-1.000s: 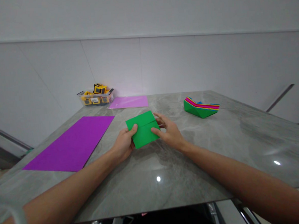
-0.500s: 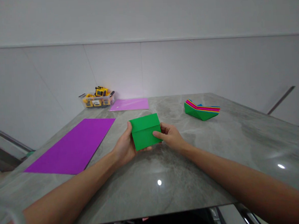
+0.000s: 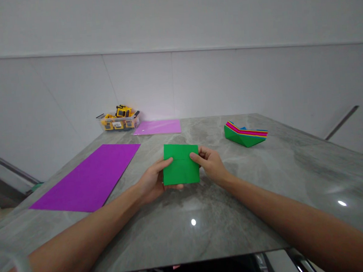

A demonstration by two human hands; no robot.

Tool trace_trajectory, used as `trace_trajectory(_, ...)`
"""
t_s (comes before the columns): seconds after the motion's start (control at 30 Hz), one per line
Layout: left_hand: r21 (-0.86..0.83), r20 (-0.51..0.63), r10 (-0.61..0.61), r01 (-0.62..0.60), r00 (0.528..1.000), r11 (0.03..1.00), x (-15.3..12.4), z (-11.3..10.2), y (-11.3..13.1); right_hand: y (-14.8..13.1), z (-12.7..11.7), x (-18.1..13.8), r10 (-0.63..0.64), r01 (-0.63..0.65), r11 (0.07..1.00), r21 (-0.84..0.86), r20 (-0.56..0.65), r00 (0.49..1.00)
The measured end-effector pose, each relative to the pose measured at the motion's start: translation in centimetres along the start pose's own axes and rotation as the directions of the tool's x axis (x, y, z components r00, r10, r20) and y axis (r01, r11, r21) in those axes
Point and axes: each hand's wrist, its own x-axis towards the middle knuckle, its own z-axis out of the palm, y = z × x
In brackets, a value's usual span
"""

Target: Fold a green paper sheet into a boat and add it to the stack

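- Purple sheet (image 3: 88,178): lay flat on the table (image 3: 236,227), left of both hands, its long axis running from near left to far right. Nothing rested on it.
- Plastic box (image 3: 136,123): clear-walled, stood at the far left edge by the wall. Held several yellow toys (image 3: 124,111) with black parts, one heaped above the rim. White label on front; exact count could not be made out.
- Pink sheet (image 3: 157,127): lay flat at the far edge, just right of the box.
- Left hand (image 3: 152,181): pinched the left side of the green paper, thumb on the front face, other fingers behind and beneath, tips showing below the bottom edge.
- Green paper (image 3: 181,171): folded, nearly square, no clear long axis. Sat between the hands, right of the left and left of the right, front face toward the wearer. Both hands touched it, so neither was nearer. A line crossed it from side to side, above mid-height. Appeared to be held off the table.
- Right hand (image 3: 213,164): pinched near the upper right corner, thumb in front, fingers curled behind the right edge.
- Boat (image 3: 246,138): folded, green hull, pink and yellow bands, some blue inside. Stood beyond and right of the right hand, well apart; contents, if any, could not be told.
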Motion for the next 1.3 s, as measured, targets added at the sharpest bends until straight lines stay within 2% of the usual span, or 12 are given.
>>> trace_trajectory(0.17, 0.015, 0.102, 0.019, -0.02, 0.995, 1.0, -0.11, -0.76, -0.23, -0.26, 0.38, -0.27, 0.038, -0.04, 0.998, 0.051, 0.038, 0.999)
trace_trajectory(0.27, 0.043, 0.122, 0.035, -0.041, 0.992, 0.998, -0.08, -0.8, -0.37, -0.24, 0.45, -0.32, 0.048, -0.052, 0.996, 0.074, 0.05, 0.998)
trace_trajectory(0.33, 0.066, 0.106, 0.05, -0.057, 0.993, 0.996, -0.04, -0.59, -0.35, -0.2, 0.43, -0.29, 0.052, -0.056, 0.995, 0.079, 0.057, 0.997)
trace_trajectory(0.57, 0.13, -0.052, 0.191, -0.183, 0.98, 0.974, 0.23, 0.03, 0.0, -0.37, 0.57, -0.12, 0.043, -0.045, 0.998, 0.048, 0.046, 0.998)
trace_trajectory(0.8, 0.163, -0.094, 0.214, -0.197, 0.972, 0.967, 0.34, 0.06, 0.07, -0.29, 0.55, -0.27, 0.134, -0.146, 0.986, 0.081, 0.137, 0.981)
trace_trajectory(0.97, 0.213, -0.162, 0.241, -0.204, 0.957, 0.955, 0.69, -0.19, -0.18, -0.22, 0.33, -0.25, 0.117, -0.129, 0.988, 0.089, 0.129, 0.985)
trace_trajectory(1.1, 0.247, -0.136, 0.284, -0.245, 0.949, 0.938, 0.83, -0.41, -0.34, -0.21, 0.34, -0.27, 0.174, -0.191, 0.975, 0.112, 0.147, 0.974)
trace_trajectory(1.17, 0.211, -0.13, 0.268, -0.237, 0.955, 0.948, 0.79, -0.36, -0.27, -0.21, 0.4, -0.24, 0.175, -0.193, 0.973, 0.126, 0.14, 0.975)
trace_trajectory(1.3, 0.074, -0.081, 0.084, -0.078, 0.993, 0.994, 0.54, 0.01, 0.17, -0.13, 0.33, 0.02, 0.132, -0.144, 0.978, 0.153, 0.083, 0.988)
